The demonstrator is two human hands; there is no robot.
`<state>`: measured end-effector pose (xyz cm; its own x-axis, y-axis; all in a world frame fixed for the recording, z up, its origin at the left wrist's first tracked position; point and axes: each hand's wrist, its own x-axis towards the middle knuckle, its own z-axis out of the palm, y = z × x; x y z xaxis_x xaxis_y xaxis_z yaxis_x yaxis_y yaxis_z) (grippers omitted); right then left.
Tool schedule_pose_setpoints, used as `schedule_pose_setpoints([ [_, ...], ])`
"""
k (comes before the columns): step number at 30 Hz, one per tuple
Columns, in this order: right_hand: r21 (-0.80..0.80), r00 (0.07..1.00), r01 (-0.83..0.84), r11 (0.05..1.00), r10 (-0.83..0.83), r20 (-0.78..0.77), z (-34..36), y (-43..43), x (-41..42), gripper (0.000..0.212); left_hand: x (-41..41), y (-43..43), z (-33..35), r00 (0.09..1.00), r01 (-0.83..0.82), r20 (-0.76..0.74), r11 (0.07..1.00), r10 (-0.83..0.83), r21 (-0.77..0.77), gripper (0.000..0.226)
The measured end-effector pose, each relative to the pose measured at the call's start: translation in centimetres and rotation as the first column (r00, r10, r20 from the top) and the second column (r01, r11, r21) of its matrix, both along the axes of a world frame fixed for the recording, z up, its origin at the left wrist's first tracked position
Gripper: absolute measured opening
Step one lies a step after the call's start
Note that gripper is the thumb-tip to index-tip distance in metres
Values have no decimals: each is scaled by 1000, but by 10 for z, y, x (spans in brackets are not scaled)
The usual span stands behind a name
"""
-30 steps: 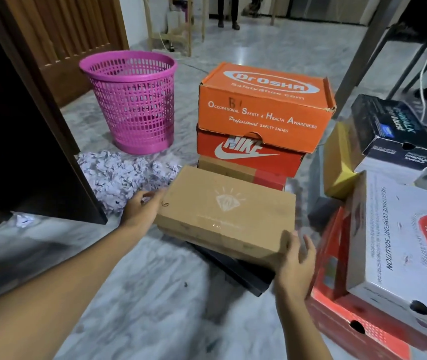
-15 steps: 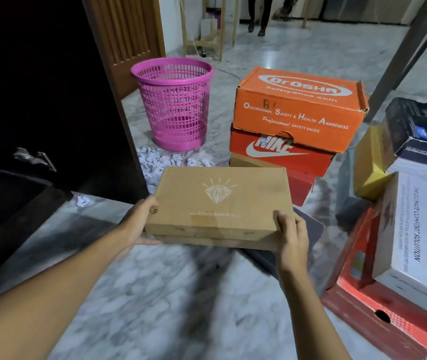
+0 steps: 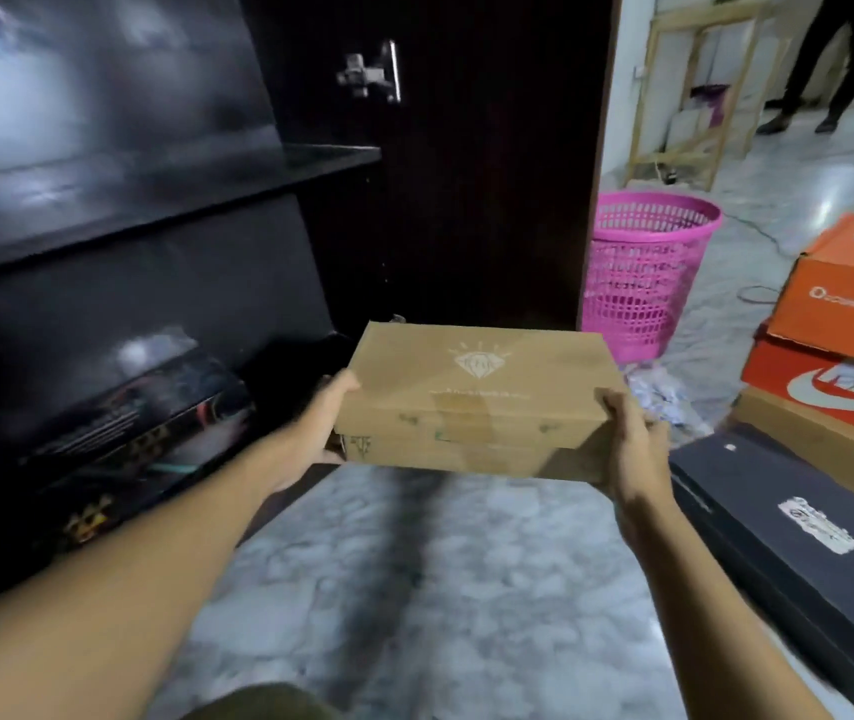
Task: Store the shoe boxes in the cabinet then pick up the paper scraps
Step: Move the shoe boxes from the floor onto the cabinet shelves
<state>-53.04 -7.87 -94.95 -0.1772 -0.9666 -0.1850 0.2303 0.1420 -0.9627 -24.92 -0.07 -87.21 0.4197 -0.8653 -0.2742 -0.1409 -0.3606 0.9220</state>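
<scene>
Both arms stretch forward, almost level, carrying the brown shoe box (image 3: pixel 477 392) above the marble floor (image 3: pixel 414 574), just in front of the open black cabinet (image 3: pixel 155 210). The left grip (image 3: pixel 323 423) clasps the box's left end with the thumb on the lid edge, and the right grip (image 3: pixel 632 449) curls round the right end, thumb on top. A dark box (image 3: pixel 144 433) lies on the lower shelf. Paper scraps (image 3: pixel 658 392) lie on the floor by the pink basket (image 3: pixel 643 272).

Right edge cuts orange box (image 3: pixel 851 288); paper scraps (image 3: pixel 658 392) blurred, partly hidden.
</scene>
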Motion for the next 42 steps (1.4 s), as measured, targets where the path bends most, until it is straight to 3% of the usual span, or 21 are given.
schedule_pose_setpoints([
  [3,-34,995,-96,995,96,13,18,-10,57,51,30,28,-4,985,-167,-52,984,164,-61,30],
  [5,-54,986,-162,985,164,28,28,-18,93,62,50,43,-1,961,-275,-59,958,271,-77,26],
  [11,-149,939,-342,928,345,-9,41,-21,197,46,112,74,4,838,-540,-6,827,546,-152,42],
  [15,-211,880,-475,854,461,-115,31,-12,252,36,154,88,-5,688,-705,43,681,725,-200,52],
  [20,-251,784,-621,742,586,-207,-2,-13,304,50,188,84,-24,432,-870,-51,401,900,-288,42],
  [22,-257,760,-649,716,601,-246,-4,-15,325,64,201,82,-34,375,-884,-56,339,925,-323,41],
  [26,-308,726,-688,657,625,-288,-10,-28,365,61,228,80,-44,350,-855,106,364,931,-370,49],
  [30,-323,697,-717,618,636,-330,-19,-40,400,65,246,74,-57,365,-763,370,503,854,-406,67],
  [33,-312,694,-720,620,632,-345,-33,-45,423,63,262,72,-72,337,-759,580,579,742,-299,83],
  [36,-281,683,-726,628,612,-398,-38,-37,437,60,266,66,-86,345,-722,789,681,508,-123,89],
  [42,-263,676,-702,662,502,-540,-31,-20,454,78,284,56,-86,460,-687,834,717,306,116,98],
])
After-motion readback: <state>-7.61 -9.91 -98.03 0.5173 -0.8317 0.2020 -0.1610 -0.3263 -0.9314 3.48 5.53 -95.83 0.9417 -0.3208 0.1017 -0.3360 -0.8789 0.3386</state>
